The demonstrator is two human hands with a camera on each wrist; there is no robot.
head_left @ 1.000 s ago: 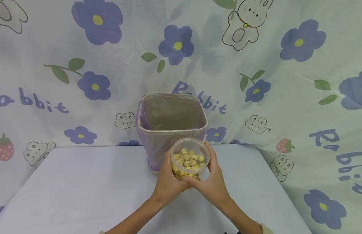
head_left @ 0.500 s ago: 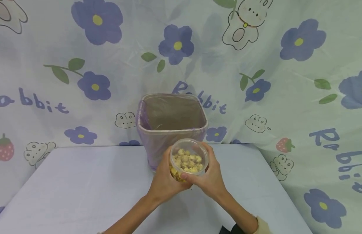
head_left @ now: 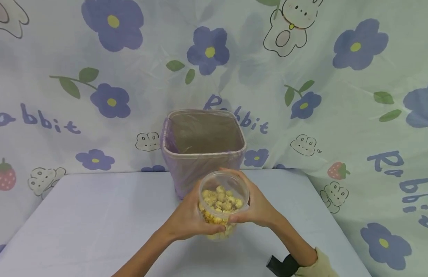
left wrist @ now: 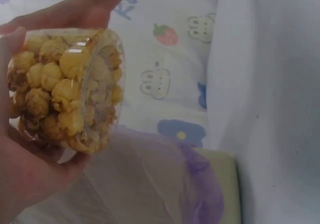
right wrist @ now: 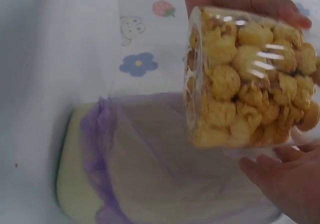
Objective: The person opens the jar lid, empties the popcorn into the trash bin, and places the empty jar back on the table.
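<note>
1. Left hand (head_left: 187,220) curls round the jar (head_left: 223,207) at nine o'clock.
2. Right hand (head_left: 258,206) grips it at three.
3. Clear walls show yellow-brown popcorn (left wrist: 55,86).
4. Jar sits at the bin's (head_left: 189,169) six o'clock.

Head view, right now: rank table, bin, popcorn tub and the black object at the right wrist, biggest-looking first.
1. Table
2. Bin
3. Popcorn tub
4. Black object, judged by its visible part only; the frame edge cuts it off.
</note>
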